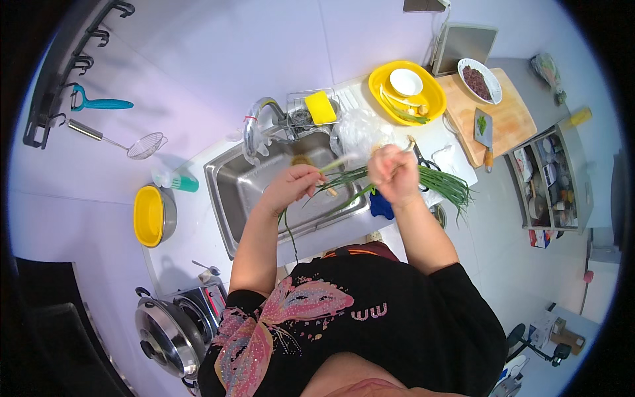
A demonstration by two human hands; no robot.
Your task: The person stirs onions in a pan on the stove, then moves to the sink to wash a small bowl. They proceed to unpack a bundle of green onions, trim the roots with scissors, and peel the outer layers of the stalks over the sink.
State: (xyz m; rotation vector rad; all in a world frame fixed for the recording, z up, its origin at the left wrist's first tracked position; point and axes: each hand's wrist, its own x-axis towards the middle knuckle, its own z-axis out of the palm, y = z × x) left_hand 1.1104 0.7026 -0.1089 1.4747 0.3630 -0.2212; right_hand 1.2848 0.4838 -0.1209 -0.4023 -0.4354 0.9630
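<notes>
My left hand point(293, 187) is over the stainless steel sink point(238, 198). It pinches a single scallion point(337, 163), whose pale end points right while thin green leaves hang below the hand. My right hand point(394, 173), blurred, has its fingers curled at the sink's right rim. A bunch of scallions point(444, 186) fans out to both sides of it, and a pale rooted end shows just above the fingers. The hand seems closed on some of these stalks; its grip is partly hidden. Behind it lie black-handled scissors point(424, 160) and a clear plastic bag point(362, 131).
A yellow basin point(437, 94) holds a white bowl and scallions. On a wooden cutting board point(513, 114) are a cleaver point(482, 130) with chopped greens and a basket of dark food point(476, 82). A faucet point(250, 129) rises behind the sink. A lidded wok point(163, 337) sits lower left.
</notes>
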